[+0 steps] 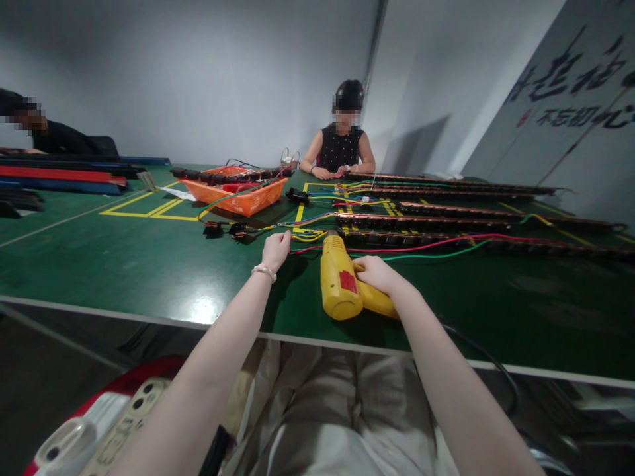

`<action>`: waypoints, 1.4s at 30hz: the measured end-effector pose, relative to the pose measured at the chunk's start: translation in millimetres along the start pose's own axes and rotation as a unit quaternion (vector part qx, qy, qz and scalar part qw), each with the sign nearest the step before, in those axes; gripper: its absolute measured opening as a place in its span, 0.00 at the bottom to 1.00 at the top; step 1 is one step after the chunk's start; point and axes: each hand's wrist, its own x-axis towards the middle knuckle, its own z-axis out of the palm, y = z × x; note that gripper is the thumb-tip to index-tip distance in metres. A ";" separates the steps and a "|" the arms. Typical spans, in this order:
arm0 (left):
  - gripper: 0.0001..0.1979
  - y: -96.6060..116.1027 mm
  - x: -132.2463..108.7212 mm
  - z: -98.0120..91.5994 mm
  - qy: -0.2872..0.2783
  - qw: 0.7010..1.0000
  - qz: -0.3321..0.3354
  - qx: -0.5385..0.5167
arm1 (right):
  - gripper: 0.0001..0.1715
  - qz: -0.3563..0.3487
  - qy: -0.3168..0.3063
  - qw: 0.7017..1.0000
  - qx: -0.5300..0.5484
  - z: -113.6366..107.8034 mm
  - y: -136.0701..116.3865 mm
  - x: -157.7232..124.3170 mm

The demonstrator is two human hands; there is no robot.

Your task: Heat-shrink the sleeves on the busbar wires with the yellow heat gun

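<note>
My right hand (pixel 378 272) is wrapped round the handle of a yellow heat gun (pixel 338 284), which rests on or just above the green table with its nozzle pointing away from me. My left hand (pixel 276 251), a bracelet at its wrist, is closed on thin coloured wires (pixel 310 235) left of the nozzle; exactly which ones is hidden by the fingers. Those wires run right to long black strips with copper-coloured edges (pixel 421 239). Black connectors (pixel 239 230) lie at the far end of the wiring, beyond my left hand.
An orange basket (pixel 248 200) holding black strips and wires stands behind my left hand. One person (pixel 343 142) sits across the green table (pixel 163 271); another (pixel 59 135) is at far left near red and blue bars (pixel 64 177). A black cable (pixel 489 357) hangs over the front edge.
</note>
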 end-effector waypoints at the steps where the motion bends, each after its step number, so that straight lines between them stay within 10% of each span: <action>1: 0.26 0.0 0.0 0.4 0.000 1.000 0.002 -0.005 | 0.15 0.003 0.002 1.000 0.000 -0.2 0.9 0.4; 42: 0.28 -10.1 8.3 3.0 0.019 1.000 -0.006 0.008 | 0.10 -0.108 -0.013 0.992 -0.062 23.2 -63.3 -9.5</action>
